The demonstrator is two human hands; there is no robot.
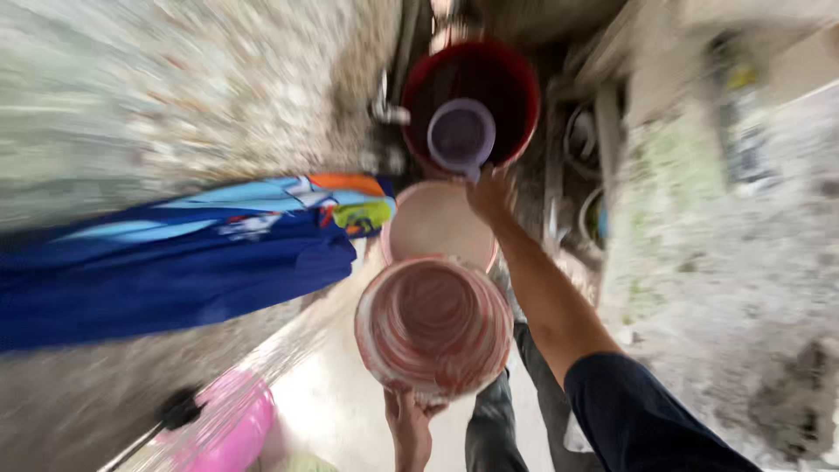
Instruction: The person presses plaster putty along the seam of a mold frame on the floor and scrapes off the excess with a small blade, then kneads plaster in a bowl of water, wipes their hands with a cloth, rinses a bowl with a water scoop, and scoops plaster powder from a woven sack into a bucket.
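The view is heavily motion-blurred. You stand on a pale concrete floor (323,393) bounded on the left by a rough speckled wall (201,96). A blue cloth (175,262) with coloured prints hangs across the left side of the scene. A pink container (232,428) sits at the near left, with a dark handle just beside it; its kind cannot be told. On the right, the ground is grey and rough, and pipes or hoses show at the far right of the buckets, too blurred to identify.

Three round vessels line up from far to near in the middle of the view:
- A red bucket (507,87) stands farthest.
- A pink basin (433,223) sits just nearer, its rim close to the red bucket.
- A stained bucket (434,325), streaked red and white inside, is nearest to you and overlaps the basin's near rim.

Your right hand (491,194) is extended far forward, arm nearly straight, in a dark blue sleeve. Its fingers close on the handle of a purple scoop (461,135), which lies inside the mouth of the red bucket.

Your left hand (409,424) is raised from below, close to your body. It grips the near rim of the stained bucket, tilting its opening toward you. Your grey trouser legs show beneath it.
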